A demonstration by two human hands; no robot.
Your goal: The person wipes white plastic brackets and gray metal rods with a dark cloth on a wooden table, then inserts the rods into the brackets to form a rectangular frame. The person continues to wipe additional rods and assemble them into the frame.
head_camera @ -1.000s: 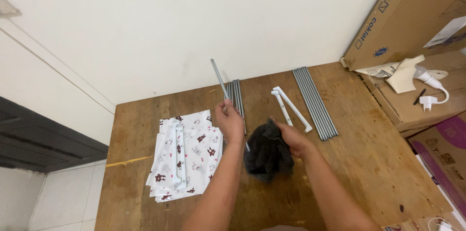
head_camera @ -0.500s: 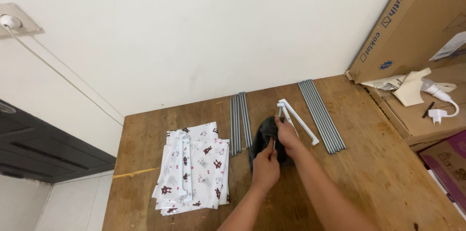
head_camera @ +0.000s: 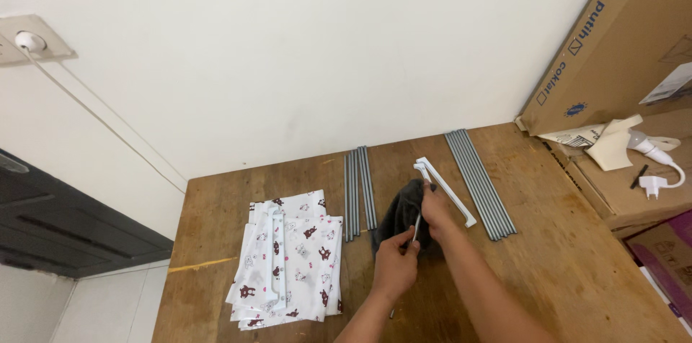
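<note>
Boxes on your right, no screens.
Big brown cardboard box (head_camera: 613, 47) leans on the wall; flat brown carton (head_camera: 634, 184) below it; purple box (head_camera: 667, 249) at the edge.

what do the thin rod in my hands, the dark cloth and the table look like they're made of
Thin rod: probably metal, grey with a dull sheen, straight and slim. Dark cloth: soft, fuzzy fabric that bunches, maybe microfibre or terry. Table: wood, brown and worn, with visible grain and scuffs.

Parts laid in a row across the brown wooden counter (head_camera: 548, 256).
Left to right: white printed folded fabric (head_camera: 288, 260), short grey metal rods (head_camera: 357, 191), dark grey cloth (head_camera: 401, 217), white plastic brackets (head_camera: 447, 190), long grey metal rods (head_camera: 479, 183).
</note>
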